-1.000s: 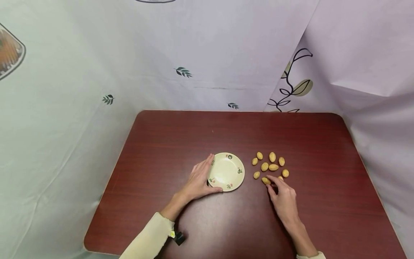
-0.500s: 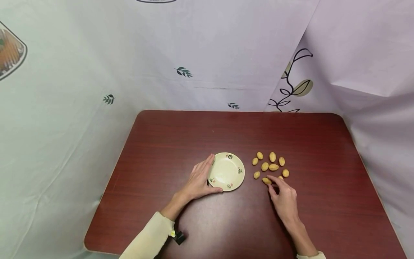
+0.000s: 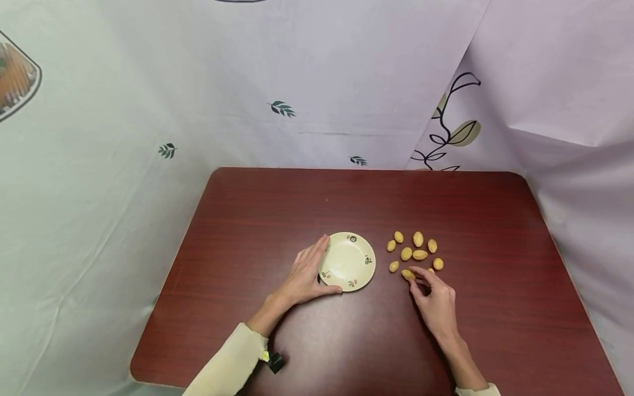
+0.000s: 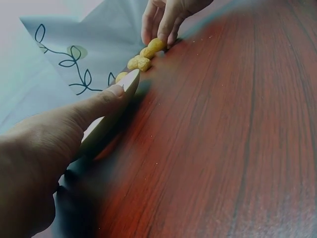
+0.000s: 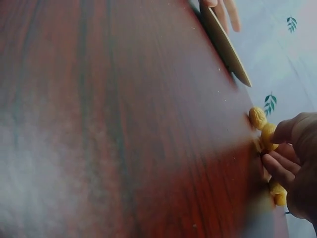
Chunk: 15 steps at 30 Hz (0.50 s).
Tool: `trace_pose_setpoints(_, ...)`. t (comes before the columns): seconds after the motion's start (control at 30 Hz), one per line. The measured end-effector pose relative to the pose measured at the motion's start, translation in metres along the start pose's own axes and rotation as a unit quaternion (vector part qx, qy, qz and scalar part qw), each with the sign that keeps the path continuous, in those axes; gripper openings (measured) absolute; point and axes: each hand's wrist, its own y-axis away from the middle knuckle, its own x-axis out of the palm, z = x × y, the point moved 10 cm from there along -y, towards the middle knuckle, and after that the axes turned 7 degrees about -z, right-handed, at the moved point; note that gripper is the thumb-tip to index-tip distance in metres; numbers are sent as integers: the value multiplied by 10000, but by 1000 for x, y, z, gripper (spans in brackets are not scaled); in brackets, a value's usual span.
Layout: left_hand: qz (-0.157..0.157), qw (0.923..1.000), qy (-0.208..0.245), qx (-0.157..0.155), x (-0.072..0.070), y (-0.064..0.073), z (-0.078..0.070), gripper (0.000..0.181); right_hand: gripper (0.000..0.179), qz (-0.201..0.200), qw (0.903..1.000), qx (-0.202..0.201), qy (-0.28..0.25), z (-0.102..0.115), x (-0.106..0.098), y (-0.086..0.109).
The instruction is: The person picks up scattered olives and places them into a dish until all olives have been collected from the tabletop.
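Right hand (image 3: 437, 308) pinches a wrinkled yellow nut-like piece (image 3: 408, 274), near side of the cluster (image 3: 406, 253), right of the plate (image 3: 349, 263). Left hand (image 3: 304, 279) extends straight fingers along plate's left rim. Piece probably light, firm, rollable; best pinched mid-body.

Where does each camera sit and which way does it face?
Head: on the head, faces forward-down at plate, yellow pieces, table; left hand, right hand, sleeves show.
Left wrist: on left wrist, faces plate and pieces; both hands show.
Right wrist: on right wrist, faces table and pieces; both hands show.
Shared: both wrist views show plate, pieces.
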Motion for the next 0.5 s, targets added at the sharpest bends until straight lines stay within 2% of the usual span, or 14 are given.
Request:
trace_pose_setpoints(0.27, -36, 10000, -26, -86, 1, 1, 3, 137, 37, 3, 9986, 298, -438, -4, 1, 0)
trace_pose_setpoints(0.5, -17, 9998, -65, -206, 3, 1, 5, 139, 36, 26, 9960, 390, -809, 1, 2, -3)
